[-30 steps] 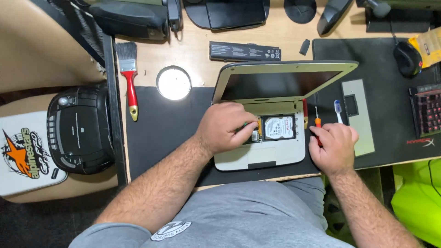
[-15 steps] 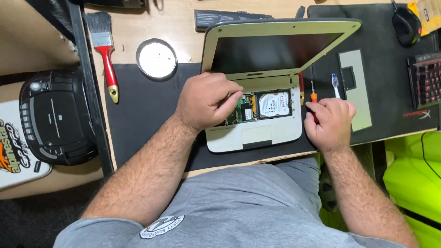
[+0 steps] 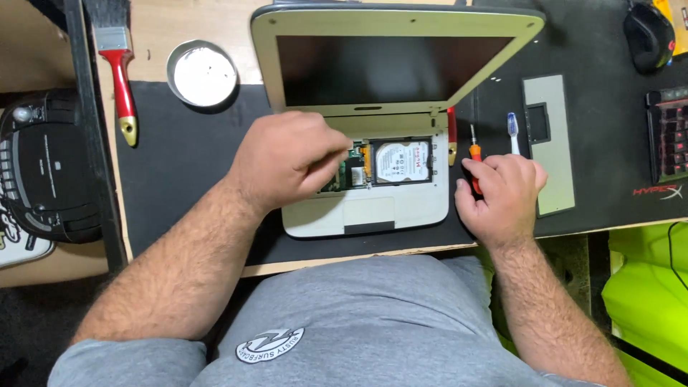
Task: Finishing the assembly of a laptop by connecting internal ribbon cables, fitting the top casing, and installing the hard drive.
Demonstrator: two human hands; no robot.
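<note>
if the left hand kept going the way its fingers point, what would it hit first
The left hand points right, across the opened laptop. Its fingertips already sit at the green circuit board, so next in line would likely be the silver hard drive just beyond, though height above the parts is unclear.

Count of items on and beside the tabletop (image 3: 193, 21):

- Laptops: 1, small and cream-coloured (image 3: 373, 208), lid open, base uncovered.
- Hard drives: 1, silver (image 3: 403, 160), seated in the open base.
- Circuit boards: 1, green (image 3: 351, 170), partly hidden.
- Hands: 2, left hand (image 3: 287, 159) and right hand (image 3: 502, 197).
- Screwdrivers: 1, orange-handled (image 3: 474, 154).
- Toothbrushes: 1, blue and white (image 3: 512, 132).
- Loose cover panels: 1, grey (image 3: 548, 143).
- Paintbrushes: 1, red-handled (image 3: 122, 79).
- Round metal dishes: 1 (image 3: 202, 73).
- Black mats: 1 (image 3: 179, 165).
- Computer mice: 1, black (image 3: 648, 36).
- Keyboards: 1 (image 3: 670, 132), cut off at the edge.
- Portable stereos: 1, black (image 3: 46, 172).
</note>
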